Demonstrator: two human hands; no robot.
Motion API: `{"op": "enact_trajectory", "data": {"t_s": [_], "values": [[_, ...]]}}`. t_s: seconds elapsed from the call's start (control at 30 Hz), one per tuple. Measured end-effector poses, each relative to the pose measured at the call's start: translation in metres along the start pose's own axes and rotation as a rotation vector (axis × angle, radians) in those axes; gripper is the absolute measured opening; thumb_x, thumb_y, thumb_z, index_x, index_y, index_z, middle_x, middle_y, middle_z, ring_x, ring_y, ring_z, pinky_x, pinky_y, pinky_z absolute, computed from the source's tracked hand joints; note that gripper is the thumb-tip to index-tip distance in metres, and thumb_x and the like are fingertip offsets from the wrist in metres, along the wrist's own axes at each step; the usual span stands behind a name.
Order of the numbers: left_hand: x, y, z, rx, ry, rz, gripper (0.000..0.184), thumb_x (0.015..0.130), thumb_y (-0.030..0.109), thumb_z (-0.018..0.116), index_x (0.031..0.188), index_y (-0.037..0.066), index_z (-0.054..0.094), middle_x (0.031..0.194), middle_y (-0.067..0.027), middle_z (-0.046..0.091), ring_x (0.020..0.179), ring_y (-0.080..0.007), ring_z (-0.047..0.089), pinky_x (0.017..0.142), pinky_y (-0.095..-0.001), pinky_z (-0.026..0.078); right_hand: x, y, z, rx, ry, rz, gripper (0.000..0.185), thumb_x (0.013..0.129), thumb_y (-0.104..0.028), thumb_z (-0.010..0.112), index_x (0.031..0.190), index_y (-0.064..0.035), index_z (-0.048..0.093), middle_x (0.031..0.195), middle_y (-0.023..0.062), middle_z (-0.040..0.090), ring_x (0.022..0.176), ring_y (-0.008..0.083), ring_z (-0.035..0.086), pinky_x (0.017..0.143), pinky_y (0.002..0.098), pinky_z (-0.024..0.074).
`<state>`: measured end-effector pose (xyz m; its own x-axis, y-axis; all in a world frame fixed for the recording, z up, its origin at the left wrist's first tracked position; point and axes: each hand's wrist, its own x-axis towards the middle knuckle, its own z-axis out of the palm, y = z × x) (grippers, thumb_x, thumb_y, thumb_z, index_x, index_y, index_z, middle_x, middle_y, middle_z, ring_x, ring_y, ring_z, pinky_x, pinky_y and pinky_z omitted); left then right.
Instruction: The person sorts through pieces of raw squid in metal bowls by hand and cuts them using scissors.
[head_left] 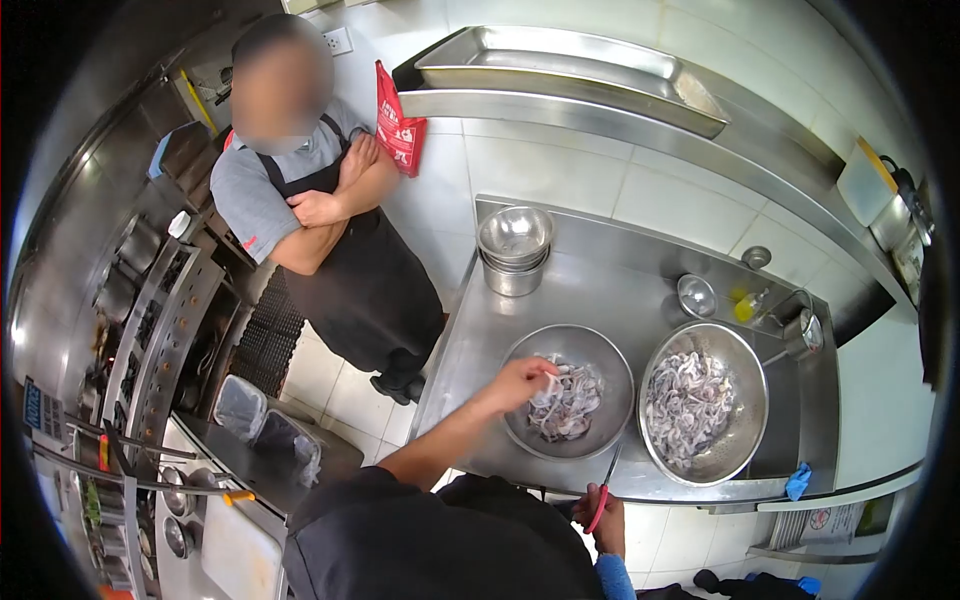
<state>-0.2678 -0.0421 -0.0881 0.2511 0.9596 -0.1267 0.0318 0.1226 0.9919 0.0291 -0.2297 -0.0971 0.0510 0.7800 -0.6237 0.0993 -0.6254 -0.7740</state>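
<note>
My left hand (522,383) is over the left steel bowl (522,438), its fingers pinched on a pale strip of the squid-like pieces (572,408) in it. At the counter's front edge, my right hand (600,520) holds red-handled scissors (600,508), their blades pointing up between the two bowls. A larger steel bowl (755,430) stands to the right, with a heap of similar grey-white pieces (688,405) inside.
A person (350,260) in a dark apron stands at the counter's left end, arms crossed. Stacked steel bowls (515,250), a small bowl (697,296) and a blue cloth (798,481) lie on the counter (600,260). A shelf above holds a steel tray (560,65).
</note>
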Motion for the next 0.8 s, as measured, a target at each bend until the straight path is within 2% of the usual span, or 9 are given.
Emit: {"op": "enact_trajectory", "data": {"t_s": [0.07,0.1,0.2,0.3,0.5,0.6,0.7,0.77,0.8], "values": [[-0.004,-0.004,-0.019,-0.144,0.053,-0.025,0.025,0.101,0.005,0.061,0.125,0.003,0.067,0.104,-0.0074,0.075,0.093,-0.0115,0.068,0.08,-0.028,0.054,-0.001,-0.009,0.001,-0.009,-0.034,-0.021,0.051,0.102,-0.047,0.065,0.085,0.0005,0.067,0.069,0.0116,0.07,0.052,0.0169,0.067,0.046,0.027,0.0477],[-0.011,0.025,-0.018,-0.174,0.111,-0.012,0.027,0.103,0.006,0.059,0.13,0.004,0.063,0.103,-0.0039,0.073,0.089,-0.0076,0.065,0.077,-0.0252,0.053,0.0,-0.013,0.002,-0.033,-0.025,-0.01,0.05,0.102,-0.047,0.065,0.085,0.0002,0.067,0.069,0.0115,0.071,0.053,0.0167,0.067,0.045,0.0269,0.0469],[-0.029,0.118,-0.013,-0.205,0.162,0.053,0.024,0.104,0.007,0.059,0.128,0.003,0.064,0.103,-0.0007,0.071,0.089,-0.0047,0.064,0.076,-0.0234,0.052,0.004,-0.031,0.007,-0.062,-0.028,-0.047,0.049,0.102,-0.047,0.064,0.085,-0.0016,0.067,0.069,0.0105,0.07,0.048,0.0151,0.062,0.043,0.0277,0.0439],[-0.032,0.166,-0.009,-0.214,0.116,0.216,0.023,0.105,0.011,0.061,0.127,0.003,0.065,0.101,0.0011,0.07,0.09,-0.0051,0.064,0.078,-0.0218,0.051,0.012,-0.04,0.011,-0.086,-0.038,-0.098,0.048,0.103,-0.047,0.063,0.083,-0.0036,0.066,0.068,0.0086,0.069,0.049,0.0131,0.06,0.045,0.0269,0.0437],[-0.015,0.196,-0.005,-0.091,0.106,0.434,0.012,0.102,0.012,0.068,0.111,0.003,0.068,0.096,0.0031,0.068,0.087,-0.0037,0.061,0.078,-0.0211,0.049,0.01,-0.053,0.018,-0.043,-0.005,-0.133,0.048,0.103,-0.047,0.063,0.084,-0.0035,0.066,0.069,0.0072,0.069,0.05,0.0122,0.059,0.048,0.0261,0.0452],[0.005,0.174,0.001,-0.059,0.08,0.389,0.011,0.103,0.015,0.068,0.106,0.004,0.067,0.096,0.0034,0.068,0.085,-0.0036,0.06,0.078,-0.0211,0.049,0.009,-0.046,0.018,-0.016,0.01,-0.112,0.049,0.103,-0.048,0.063,0.084,-0.0032,0.067,0.069,0.0076,0.069,0.049,0.0122,0.059,0.047,0.0261,0.0452],[0.041,0.117,0.015,-0.009,0.103,0.197,0.013,0.103,0.017,0.067,0.102,0.004,0.068,0.093,0.0025,0.067,0.086,-0.0058,0.059,0.08,-0.0229,0.048,0.007,-0.037,0.012,-0.037,0.032,-0.085,0.049,0.102,-0.048,0.064,0.084,-0.0029,0.067,0.068,0.0084,0.069,0.048,0.0124,0.06,0.044,0.0261,0.0442],[0.076,0.016,0.012,0.329,0.049,0.13,0.024,0.099,0.022,0.07,0.115,0.005,0.068,0.109,-0.0069,0.071,0.1,-0.0172,0.066,0.089,-0.0327,0.053,0.004,-0.032,0.011,-0.042,0.012,-0.062,0.048,0.102,-0.048,0.064,0.085,-0.0029,0.068,0.068,0.0085,0.069,0.048,0.0124,0.06,0.044,0.026,0.044],[0.063,-0.01,0.02,0.78,0.005,0.061,0.036,0.096,0.023,0.07,0.127,0.006,0.064,0.124,-0.0124,0.066,0.113,-0.0241,0.064,0.098,-0.0384,0.051,0.006,-0.033,0.004,-0.059,0.008,-0.061,0.048,0.102,-0.047,0.065,0.085,-0.0029,0.068,0.067,0.0085,0.069,0.048,0.0124,0.06,0.044,0.026,0.0439]]}}
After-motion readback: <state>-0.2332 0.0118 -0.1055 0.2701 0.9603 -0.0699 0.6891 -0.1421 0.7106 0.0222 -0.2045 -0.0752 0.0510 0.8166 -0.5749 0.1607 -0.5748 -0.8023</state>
